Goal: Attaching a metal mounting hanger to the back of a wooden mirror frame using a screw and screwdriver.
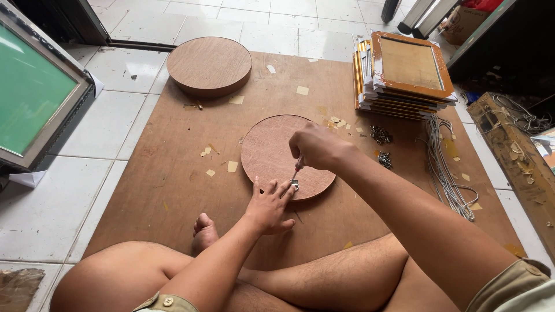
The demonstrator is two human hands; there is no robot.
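Observation:
A round wooden disc [270, 149] lies flat on a brown board [173, 190] in front of my crossed legs. My right hand [315, 145] grips a small red-handled screwdriver [297, 170], its tip pointing down at a little metal bracket [295, 185] on the disc's near edge. My left hand [269, 205] rests on the board at that edge, with its fingertips steadying the bracket.
A second wooden disc [209, 65] lies at the far end of the board. A stack of gold-edged frames [404, 75] stands at the back right, with piles of small screws [380, 135] and a bundle of grey wires [445, 167] beside it. A green framed panel [32, 95] leans at left.

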